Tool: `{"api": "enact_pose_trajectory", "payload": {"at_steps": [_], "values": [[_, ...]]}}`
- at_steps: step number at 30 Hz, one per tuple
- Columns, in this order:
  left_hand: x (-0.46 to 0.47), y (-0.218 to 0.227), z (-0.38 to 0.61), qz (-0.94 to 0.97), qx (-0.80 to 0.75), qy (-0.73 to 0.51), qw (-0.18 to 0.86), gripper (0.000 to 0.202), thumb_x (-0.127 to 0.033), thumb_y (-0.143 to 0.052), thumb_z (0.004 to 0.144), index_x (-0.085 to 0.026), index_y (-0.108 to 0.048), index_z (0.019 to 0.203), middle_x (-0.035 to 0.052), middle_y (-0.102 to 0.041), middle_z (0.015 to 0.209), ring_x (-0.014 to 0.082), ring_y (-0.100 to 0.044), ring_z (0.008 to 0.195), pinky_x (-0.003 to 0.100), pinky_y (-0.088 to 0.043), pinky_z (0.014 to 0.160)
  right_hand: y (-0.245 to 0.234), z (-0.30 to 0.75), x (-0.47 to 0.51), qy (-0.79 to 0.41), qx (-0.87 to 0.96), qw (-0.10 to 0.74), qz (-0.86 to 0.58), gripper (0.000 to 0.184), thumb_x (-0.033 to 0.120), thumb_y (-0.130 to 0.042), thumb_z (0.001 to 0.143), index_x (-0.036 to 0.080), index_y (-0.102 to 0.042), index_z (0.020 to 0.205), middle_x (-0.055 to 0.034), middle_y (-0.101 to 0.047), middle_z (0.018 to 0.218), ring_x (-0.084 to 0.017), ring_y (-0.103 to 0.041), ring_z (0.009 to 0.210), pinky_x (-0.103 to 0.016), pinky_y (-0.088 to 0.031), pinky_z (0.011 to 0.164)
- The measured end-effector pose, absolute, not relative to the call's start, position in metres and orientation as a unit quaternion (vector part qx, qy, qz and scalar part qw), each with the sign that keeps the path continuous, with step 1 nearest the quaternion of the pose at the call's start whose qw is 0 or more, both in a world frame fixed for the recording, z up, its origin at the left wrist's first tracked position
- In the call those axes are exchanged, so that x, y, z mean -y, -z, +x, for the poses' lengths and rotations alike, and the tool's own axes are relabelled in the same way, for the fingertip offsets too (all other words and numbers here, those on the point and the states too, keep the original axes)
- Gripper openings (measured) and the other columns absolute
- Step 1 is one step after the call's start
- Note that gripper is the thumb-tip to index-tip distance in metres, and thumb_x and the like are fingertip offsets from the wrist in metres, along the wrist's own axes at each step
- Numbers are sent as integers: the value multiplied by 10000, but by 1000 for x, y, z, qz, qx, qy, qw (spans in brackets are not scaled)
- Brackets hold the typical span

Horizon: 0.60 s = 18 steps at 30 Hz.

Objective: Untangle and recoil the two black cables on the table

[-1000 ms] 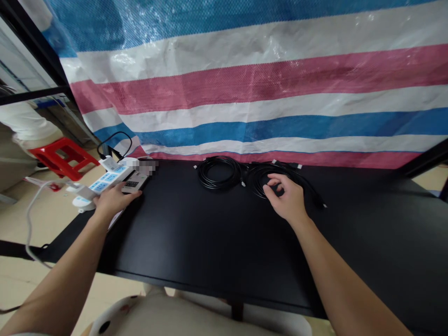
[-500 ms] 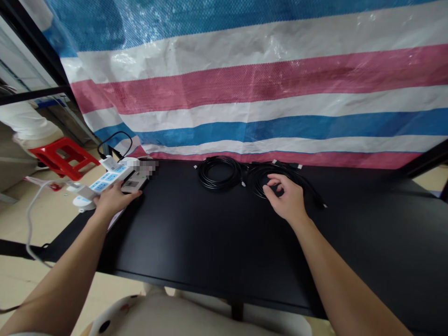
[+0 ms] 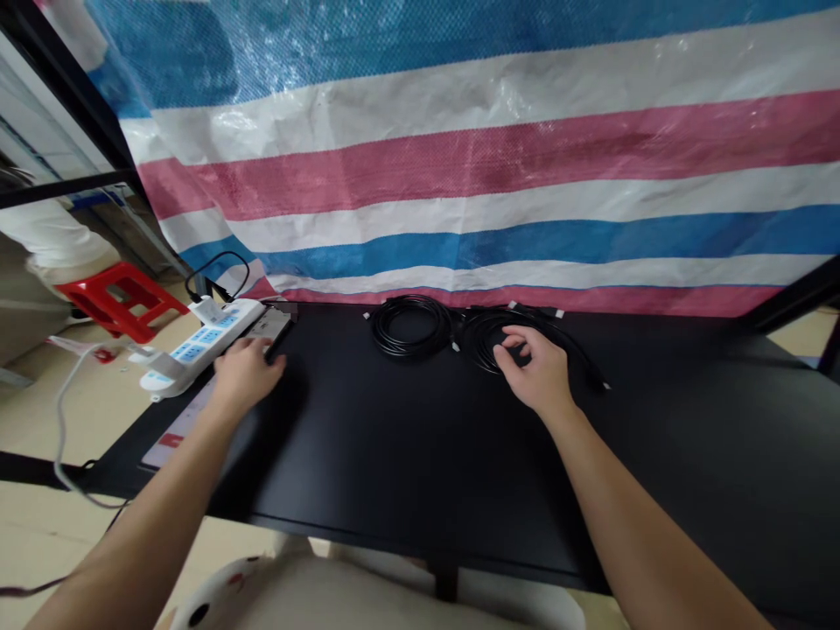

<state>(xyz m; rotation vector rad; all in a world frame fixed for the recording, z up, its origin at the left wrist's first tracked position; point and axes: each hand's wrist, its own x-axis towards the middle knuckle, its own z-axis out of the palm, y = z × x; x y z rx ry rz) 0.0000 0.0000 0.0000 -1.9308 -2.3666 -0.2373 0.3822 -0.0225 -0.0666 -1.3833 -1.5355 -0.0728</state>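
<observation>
My right hand rests on the right of two black coiled cables at the back of the black table, thumb and fingers curled around its strands. The second coil lies just left of it, untouched. My left hand lies palm down near the table's left corner, fingertips touching the near end of a flat grey device. A white power strip with blue sockets lies beside that hand, at the table's left edge.
A striped blue, white and red tarp hangs right behind the table. A white sheet with a red mark lies at the left edge. A red stool and white and black cords are on the floor to the left.
My left hand slid right, from the power strip's side onto the table by the grey device. The view shifted slightly. My right hand stayed on the coil.
</observation>
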Motion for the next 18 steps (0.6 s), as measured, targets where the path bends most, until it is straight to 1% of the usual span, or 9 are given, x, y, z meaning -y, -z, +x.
{"api": "enact_pose_trajectory", "payload": {"at_steps": [2,3,6,7,9,11,14,16,18], "values": [[-4,-6,37,-684,727,58,7,317,-248,-437,841,-167,-702,997,135,-706,1048,298,-644,1022,383,-476,883,68,387,20,55,602,505,-616,217,336,-540,720,220,-620,885,-40,-645,709,-221,-594,700,-396,-506,696],[-8,-9,56,-706,706,62,2,305,-246,-431,854,-177,-713,946,128,-717,1004,283,-655,995,359,-474,874,68,390,19,69,577,498,-643,214,318,-539,708,213,-618,876,-53,-642,723,-239,-595,744,-422,-500,739],[-25,-13,107,-732,672,107,3,351,-340,-413,902,-180,-716,823,139,-722,905,280,-668,924,347,-478,807,71,400,16,104,497,460,-728,241,298,-558,665,184,-623,868,-114,-638,845,-308,-562,899,-504,-457,824],[-30,-13,121,-733,669,125,-3,379,-367,-406,912,-174,-708,791,143,-715,864,276,-668,895,347,-478,784,73,405,15,111,472,445,-753,264,312,-574,657,178,-627,878,-136,-630,906,-333,-538,951,-530,-441,834],[-38,-10,144,-739,651,169,-26,367,-390,-435,906,-170,-686,752,127,-697,808,260,-659,847,342,-477,756,80,415,12,120,431,425,-787,316,363,-613,644,176,-636,897,-167,-602,1012,-376,-484,1022,-579,-414,834],[-40,0,164,-744,620,246,-36,299,-382,-492,878,-175,-665,751,107,-678,821,245,-643,848,341,-476,763,90,426,8,130,408,423,-798,332,414,-657,621,185,-643,861,-179,-581,1042,-396,-459,1022,-619,-398,814],[-34,25,185,-741,576,344,-25,161,-310,-562,820,-181,-649,777,102,-655,878,248,-616,895,368,-475,803,106,443,3,146,426,435,-780,264,441,-702,585,203,-628,675,-174,-583,918,-386,-475,920,-648,-400,755],[-28,44,194,-740,556,379,-18,110,-275,-586,785,-188,-647,812,104,-642,909,257,-603,913,393,-477,804,112,450,1,173,446,456,-751,244,441,-676,627,214,-602,582,-157,-573,821,-359,-485,853,-639,-414,724],[-22,58,201,-740,536,407,-5,145,-267,-585,776,-190,-648,881,116,-632,966,267,-590,946,417,-476,810,109,450,1,210,449,485,-720,254,431,-615,704,215,-604,571,-146,-570,780,-336,-497,820,-612,-435,712]]}}
